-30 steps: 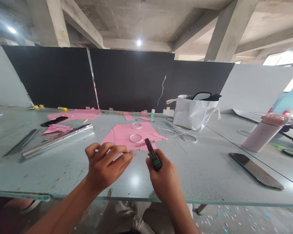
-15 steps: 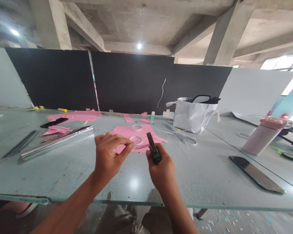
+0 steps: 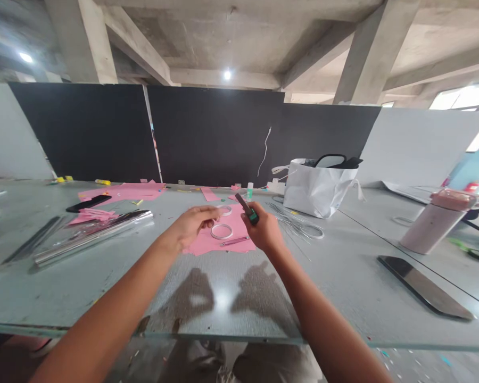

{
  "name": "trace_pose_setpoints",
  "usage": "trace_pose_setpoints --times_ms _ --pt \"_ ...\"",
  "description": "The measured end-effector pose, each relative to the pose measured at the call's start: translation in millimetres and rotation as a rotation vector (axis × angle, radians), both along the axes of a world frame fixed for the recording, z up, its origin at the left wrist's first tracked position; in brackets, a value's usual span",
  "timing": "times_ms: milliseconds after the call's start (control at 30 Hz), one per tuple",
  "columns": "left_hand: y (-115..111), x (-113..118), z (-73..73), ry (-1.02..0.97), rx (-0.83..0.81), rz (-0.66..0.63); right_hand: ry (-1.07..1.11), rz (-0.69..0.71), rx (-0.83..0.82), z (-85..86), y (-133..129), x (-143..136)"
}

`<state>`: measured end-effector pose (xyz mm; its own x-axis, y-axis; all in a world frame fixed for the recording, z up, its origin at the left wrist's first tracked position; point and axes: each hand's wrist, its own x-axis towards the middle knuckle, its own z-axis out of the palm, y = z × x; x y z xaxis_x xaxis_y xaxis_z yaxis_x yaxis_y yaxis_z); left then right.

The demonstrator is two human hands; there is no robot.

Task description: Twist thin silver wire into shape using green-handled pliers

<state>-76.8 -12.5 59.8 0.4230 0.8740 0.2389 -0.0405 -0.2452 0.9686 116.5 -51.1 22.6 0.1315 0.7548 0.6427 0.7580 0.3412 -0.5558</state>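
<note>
My right hand (image 3: pixel 261 226) is closed around a small tool with a dark flat upper part and a green-and-black body (image 3: pixel 249 210), tilted up to the left; its exact kind is unclear. My left hand (image 3: pixel 195 223) has its thumb and fingers drawn together in front of the farther white ring (image 3: pixel 226 210), which it partly covers. Whatever may be in that pinch is too small to make out. Just below the left fingers lies a nearer white ring (image 3: pixel 221 231), flat on pink paper (image 3: pixel 201 246). A thin pink pen-like thing (image 3: pixel 234 241) rests on the same paper.
A silver foil roll (image 3: pixel 91 239), a black phone (image 3: pixel 88 203) and pink scraps lie at left. Thin wires (image 3: pixel 299 226) spread before a white bag (image 3: pixel 317 186) at right. Farther right are a pink bottle (image 3: pixel 437 223) and a dark phone (image 3: pixel 423 284). A glue stick (image 3: pixel 249 190) stands behind.
Both hands have moved forward, away from me over the pink paper. My left hand has shifted toward the farther ring, and the tool in my right hand now tilts more to the left.
</note>
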Motion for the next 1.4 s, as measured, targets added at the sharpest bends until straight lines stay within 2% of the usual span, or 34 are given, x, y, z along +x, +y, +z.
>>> trace_pose_setpoints --times_ms 133,233,300,400,500,667,800,933,1133,1400 --pt "33.0 8.7 -5.5 -0.044 0.138 0.171 0.13 -0.083 -0.112 -11.6 18.6 4.5" --pt "44.6 16.2 -16.4 -0.048 0.302 0.31 0.091 -0.135 -0.204 -20.3 19.2 7.6" --pt "45.3 23.4 -27.5 -0.008 0.379 0.301 0.019 -0.158 -0.253 -23.4 16.8 8.5" --pt "40.7 33.4 -43.6 0.092 0.399 0.19 -0.061 -0.167 -0.275 -25.2 14.1 6.8" --pt "36.1 35.6 -50.9 0.148 0.421 0.15 -0.097 -0.163 -0.271 -26.6 13.1 3.0" --pt "35.0 25.2 -45.8 0.139 0.424 0.18 -0.129 -0.116 -0.222 -29.4 12.3 0.0" --pt "32.8 22.6 -43.5 0.091 0.415 0.257 -0.223 -0.132 -0.164 -30.0 9.9 -0.3" --pt "27.2 26.9 -46.2 0.046 0.391 0.323 -0.27 -0.165 -0.207 -28.7 4.5 -3.1" --pt "23.5 29.5 -47.7 0.004 0.372 0.332 -0.308 -0.203 -0.245 -24.2 -2.4 -6.4" --pt "16.7 31.0 -45.7 -0.098 0.329 0.363 -0.21 -0.099 -0.272 -20.7 -4.5 -8.5"
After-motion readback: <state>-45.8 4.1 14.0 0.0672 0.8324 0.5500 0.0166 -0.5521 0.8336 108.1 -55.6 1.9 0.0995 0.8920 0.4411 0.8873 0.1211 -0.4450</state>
